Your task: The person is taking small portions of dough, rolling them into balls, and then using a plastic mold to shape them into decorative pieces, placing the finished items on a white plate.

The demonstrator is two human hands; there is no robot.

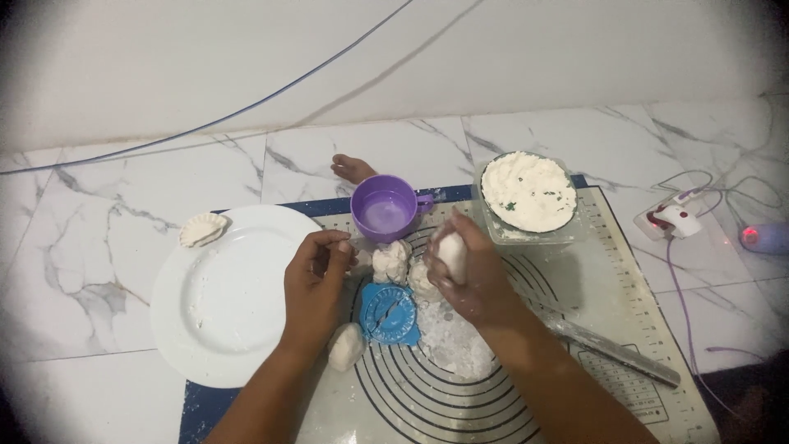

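Dough lump (white) — right hand

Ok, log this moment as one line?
right hand: holds white dough piece | left hand: empty, beside white dough lumps | blue plastic dumpling press: open on mat

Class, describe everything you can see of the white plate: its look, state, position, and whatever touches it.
The white plate is round, glossy and ceramic-looking, with a broad rim and a shallow well. It lies flat, partly on the marble floor and partly over the left edge of the pastry mat. Faint flour smears and crumbs dust its centre. One folded, crimped dumpling rests on its upper-left rim. The person's left hand sits at its right edge, overlapping the rim in view; actual contact cannot be told.
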